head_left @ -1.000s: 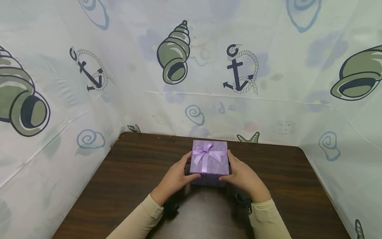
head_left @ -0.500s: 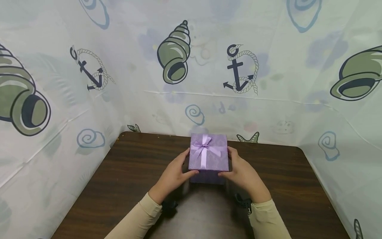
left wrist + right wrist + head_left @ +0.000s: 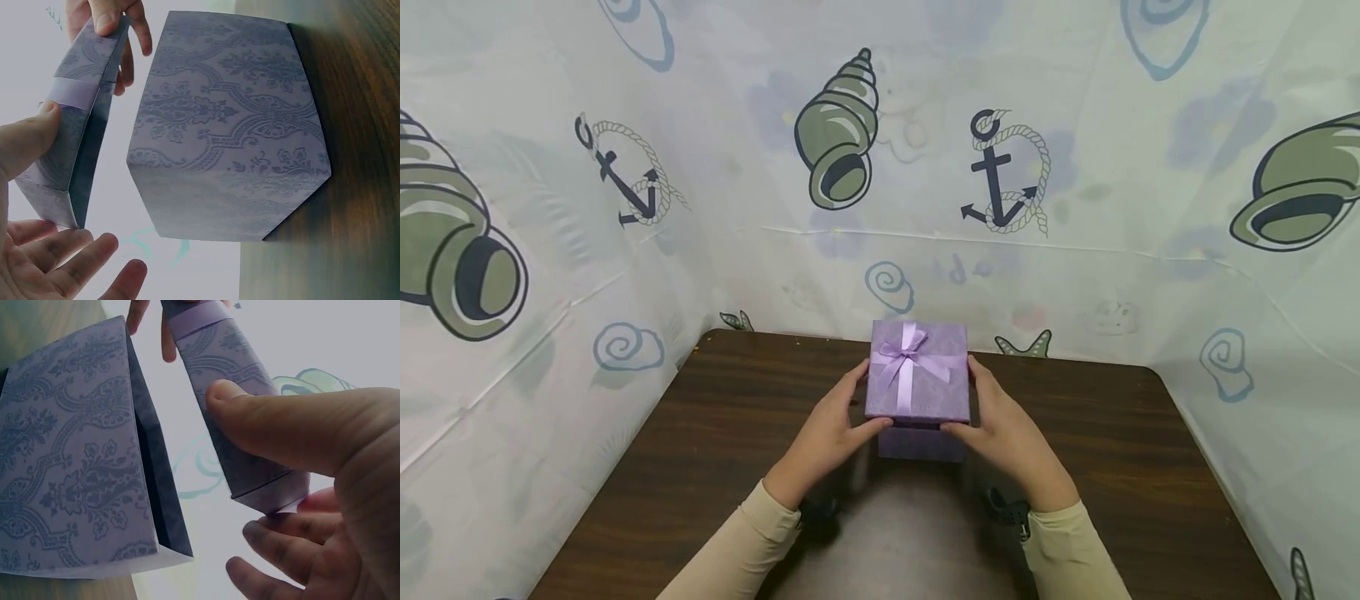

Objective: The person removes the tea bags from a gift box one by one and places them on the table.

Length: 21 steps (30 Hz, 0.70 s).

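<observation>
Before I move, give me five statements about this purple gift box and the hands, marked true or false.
1. The left hand and right hand both hold the purple patterned square lid. True.
2. The purple patterned square base stands on the brown wood-grain table. True.
3. The lid sits closed on the base. False: a gap separates them.
4. A lilac ribbon bow decorates the lid. True.
5. The right hand grips the base. False: it holds the lid.

One lid (image 3: 934,390), one box (image 3: 225,125)
</observation>
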{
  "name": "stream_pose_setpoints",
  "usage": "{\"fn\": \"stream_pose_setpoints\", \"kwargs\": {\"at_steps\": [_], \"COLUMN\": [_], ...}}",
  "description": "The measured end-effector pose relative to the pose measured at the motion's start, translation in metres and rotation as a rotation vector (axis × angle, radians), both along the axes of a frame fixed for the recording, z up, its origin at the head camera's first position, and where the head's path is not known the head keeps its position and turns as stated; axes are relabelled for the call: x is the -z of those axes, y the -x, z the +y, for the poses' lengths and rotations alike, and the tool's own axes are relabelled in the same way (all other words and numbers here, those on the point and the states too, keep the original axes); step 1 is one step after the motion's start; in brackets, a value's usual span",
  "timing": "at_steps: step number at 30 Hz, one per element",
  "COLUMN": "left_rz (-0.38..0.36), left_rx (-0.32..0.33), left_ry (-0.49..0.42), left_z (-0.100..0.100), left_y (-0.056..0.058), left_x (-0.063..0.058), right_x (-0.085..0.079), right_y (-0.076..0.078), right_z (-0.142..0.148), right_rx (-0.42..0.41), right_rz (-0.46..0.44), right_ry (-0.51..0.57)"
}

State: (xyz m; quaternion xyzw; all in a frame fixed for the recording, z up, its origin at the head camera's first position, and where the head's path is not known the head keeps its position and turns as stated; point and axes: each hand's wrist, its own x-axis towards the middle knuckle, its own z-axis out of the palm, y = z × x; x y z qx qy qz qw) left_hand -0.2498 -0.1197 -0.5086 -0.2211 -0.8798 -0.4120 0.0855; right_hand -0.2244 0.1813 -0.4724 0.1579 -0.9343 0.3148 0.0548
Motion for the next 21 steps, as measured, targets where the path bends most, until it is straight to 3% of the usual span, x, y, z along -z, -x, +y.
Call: {"fn": "stream_pose_setpoints", "kwargs": {"at_steps": [6, 11, 21], "left_rz": [0.054, 0.092, 0.120], "left_rx": [0.023, 0.023, 0.006], "left_ry": [-0.068, -0.073, -0.122], "left_z": [-0.004, -0.006, -0.016], "left_y": [0.000, -0.001, 0.001], "left_x": [-0.006, -0.011, -0.017], "right_x": [0.002, 0.003, 0.007], "right_y": [0.001, 0.001, -0.006], "right_z": [-0.005, -0.011, -0.040], "right_rx": [-0.045, -0.074, -0.167], "right_rz": [0.165, 0.319, 0.404], "right_ry": [0.044, 0.111, 0.431]}}
